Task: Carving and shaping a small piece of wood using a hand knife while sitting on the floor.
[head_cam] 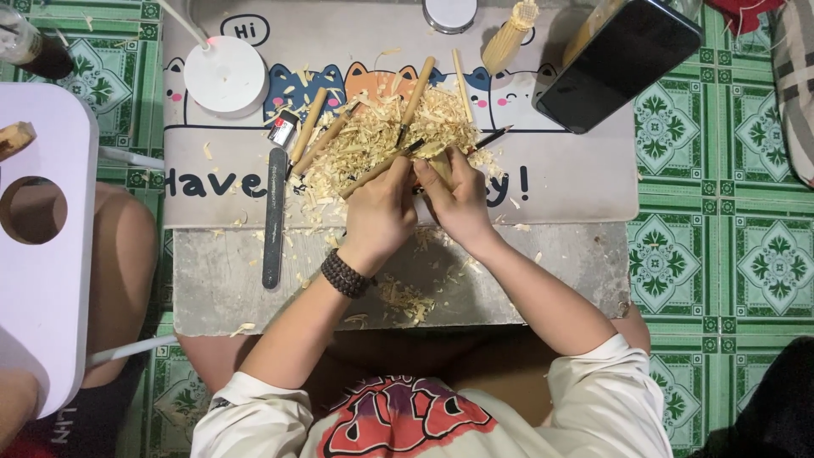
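Both hands are closed: left hand (379, 214) on a wooden-handled carving tool (381, 167), right hand (458, 199) around a pale wood piece (439, 166).

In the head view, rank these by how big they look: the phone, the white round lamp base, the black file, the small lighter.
1. Phone
2. Lamp base
3. File, longer but much thinner
4. Lighter

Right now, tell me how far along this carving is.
Done: a thick heap of wood shavings covers the mat, so much wood is already cut away. In hand: the left hand holds a wooden-handled carving tool against a small pale wood piece gripped by the right hand. Left: the piece's shape is mostly hidden, so I cannot tell how much; other tools and a dark file lie nearby.
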